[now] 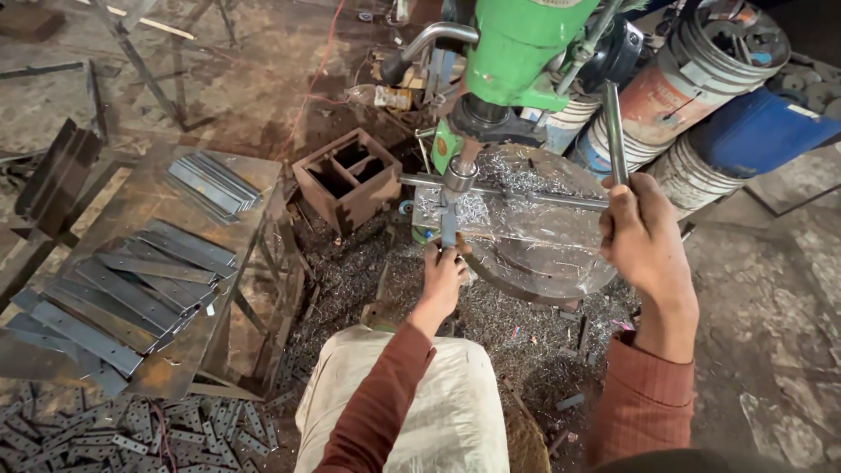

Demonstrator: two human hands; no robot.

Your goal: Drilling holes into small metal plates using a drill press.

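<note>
Around round drill table (561,263), metal shavings (517,324)

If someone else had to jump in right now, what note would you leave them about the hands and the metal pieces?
Left hand: holds a flat metal strip on the round drill table, right under the drill chuck.
Right hand: grips the feed lever of the green drill press.
Undrilled-looking strips lie on the rusty bench to the left; punched strips are piled on the floor below it.
Done: strip placed under the chuck. Left: whether the hole is started cannot be told; shavings cover the table.
</note>
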